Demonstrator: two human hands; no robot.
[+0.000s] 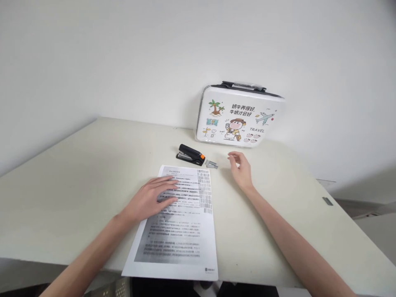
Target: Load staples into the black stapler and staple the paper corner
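Note:
My left hand [154, 197] lies flat on a printed sheet of paper [176, 243], its fingers stretched over the upper text. The sheet reaches to the table's front edge; whether it is a single page or a stack I cannot tell. Beyond its top edge rests a black stapler [189, 154] with an orange part at its right end. Strips of staples [211, 164] lie against that end. To the right of them, my right hand [239, 168] hovers over or rests on the table, fingers loosely curved and apart, with nothing visible in it.
A white case [241, 117] with cartoon prints and a black handle stands at the back against the wall. Another small grey strip [327, 201] lies near the right edge of the pale table [77, 177].

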